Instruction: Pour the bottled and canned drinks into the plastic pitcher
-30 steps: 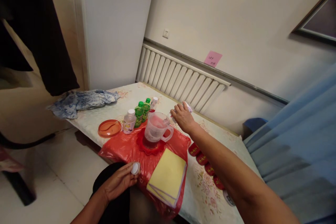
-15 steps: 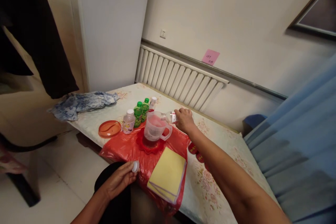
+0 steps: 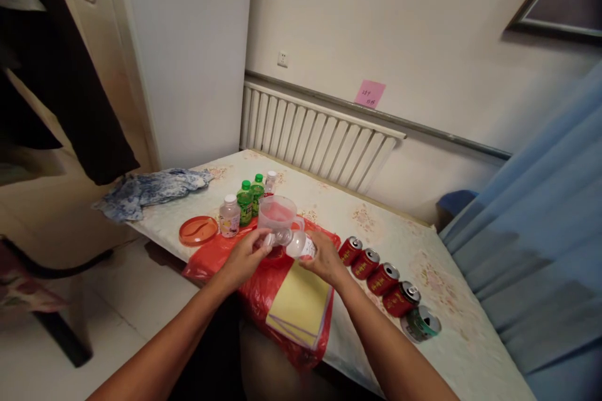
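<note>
My right hand [image 3: 323,255] grips a clear plastic bottle [image 3: 296,244] with a red-and-white label. The bottle lies nearly sideways, its neck pointing left. My left hand [image 3: 247,258] pinches a white bottle cap [image 3: 269,240] at the bottle's mouth; whether the cap sits on the thread I cannot tell. Just behind both hands stands a translucent measuring jug [image 3: 277,205] with a handle and something pinkish inside. Its lower part is hidden by the hands and the bottle. Folded yellow cloths [image 3: 301,307] lie in front, on a red plastic sheet [image 3: 214,263].
Left of the jug stand a white-capped bottle [image 3: 229,216], green-capped bottles [image 3: 245,202] and an orange lid [image 3: 198,230]. On the right, several red cans [image 3: 367,262] and a green can [image 3: 421,324] form a row. A blue patterned cloth [image 3: 155,188] lies at the far left.
My right hand has brought the bottle from the jug's rim down toward me. My left hand has risen with the cap to the bottle's mouth. The row of cans now shows.
</note>
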### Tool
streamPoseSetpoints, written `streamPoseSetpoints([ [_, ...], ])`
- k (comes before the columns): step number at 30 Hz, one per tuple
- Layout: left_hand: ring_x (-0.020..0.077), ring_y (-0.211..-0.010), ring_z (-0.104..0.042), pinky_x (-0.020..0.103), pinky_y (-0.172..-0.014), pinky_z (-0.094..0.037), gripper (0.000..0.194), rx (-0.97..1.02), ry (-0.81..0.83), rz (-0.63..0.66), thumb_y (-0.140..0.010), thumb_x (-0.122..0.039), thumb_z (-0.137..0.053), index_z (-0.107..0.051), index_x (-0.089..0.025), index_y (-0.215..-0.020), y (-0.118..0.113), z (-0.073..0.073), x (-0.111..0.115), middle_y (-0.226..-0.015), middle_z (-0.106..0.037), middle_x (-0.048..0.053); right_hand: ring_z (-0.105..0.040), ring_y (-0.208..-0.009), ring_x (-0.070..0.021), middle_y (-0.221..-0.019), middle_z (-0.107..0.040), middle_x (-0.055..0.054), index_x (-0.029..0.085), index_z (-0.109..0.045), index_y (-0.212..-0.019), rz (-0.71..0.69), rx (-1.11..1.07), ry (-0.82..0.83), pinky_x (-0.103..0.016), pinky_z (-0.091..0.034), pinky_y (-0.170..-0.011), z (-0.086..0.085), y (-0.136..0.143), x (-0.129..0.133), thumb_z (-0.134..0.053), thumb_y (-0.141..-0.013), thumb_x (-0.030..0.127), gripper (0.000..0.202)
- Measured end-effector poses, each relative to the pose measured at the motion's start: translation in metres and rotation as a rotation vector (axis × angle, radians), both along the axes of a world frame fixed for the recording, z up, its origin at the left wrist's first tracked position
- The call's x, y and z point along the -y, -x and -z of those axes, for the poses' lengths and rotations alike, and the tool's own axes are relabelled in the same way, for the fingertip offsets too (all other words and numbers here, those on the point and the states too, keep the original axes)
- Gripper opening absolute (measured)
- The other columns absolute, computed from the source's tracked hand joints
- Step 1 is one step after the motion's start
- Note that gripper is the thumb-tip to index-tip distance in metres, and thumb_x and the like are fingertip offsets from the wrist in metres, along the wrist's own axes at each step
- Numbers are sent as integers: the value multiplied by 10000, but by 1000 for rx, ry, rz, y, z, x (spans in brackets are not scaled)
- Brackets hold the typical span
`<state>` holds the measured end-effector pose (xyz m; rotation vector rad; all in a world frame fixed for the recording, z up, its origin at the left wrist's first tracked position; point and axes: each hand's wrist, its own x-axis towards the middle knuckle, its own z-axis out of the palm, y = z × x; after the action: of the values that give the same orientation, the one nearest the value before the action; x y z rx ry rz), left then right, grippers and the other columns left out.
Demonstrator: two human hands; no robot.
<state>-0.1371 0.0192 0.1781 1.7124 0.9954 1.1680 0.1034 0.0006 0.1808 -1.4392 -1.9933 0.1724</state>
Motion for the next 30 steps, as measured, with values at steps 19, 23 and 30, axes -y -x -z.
streamPoseSetpoints([
  [19,256,-1090,-627,418,-992,-481,331,-438,-225,115,-860,-256,-525,-618,-181,-1169,0,4,25,-1165,-672,126,-566,-911,-233,-972,-626,-45,193,-639,-1079,-31,-153,113,-343,-472,-833,37,31,55,-687,-589,91,502],
  [23,255,-1086,-627,395,-981,-476,341,-423,-123,113,-836,-289,-559,-622,-184,-1155,11,10,30,-1164,-680,116,-572,-979,-250,-1055,-632,-66,195,-624,-1155,-34,-202,134,-372,-472,-902,49,42,60,-690,-575,77,595],
  [30,214,-948,-650,310,-849,-489,320,-470,-87,123,-776,-226,-583,-625,-210,-1092,31,-2,32,-1047,-706,41,-578,-1029,-260,-1101,-640,-80,192,-612,-1207,-44,-244,110,-390,-484,-937,59,68,54,-680,-597,84,623],
])
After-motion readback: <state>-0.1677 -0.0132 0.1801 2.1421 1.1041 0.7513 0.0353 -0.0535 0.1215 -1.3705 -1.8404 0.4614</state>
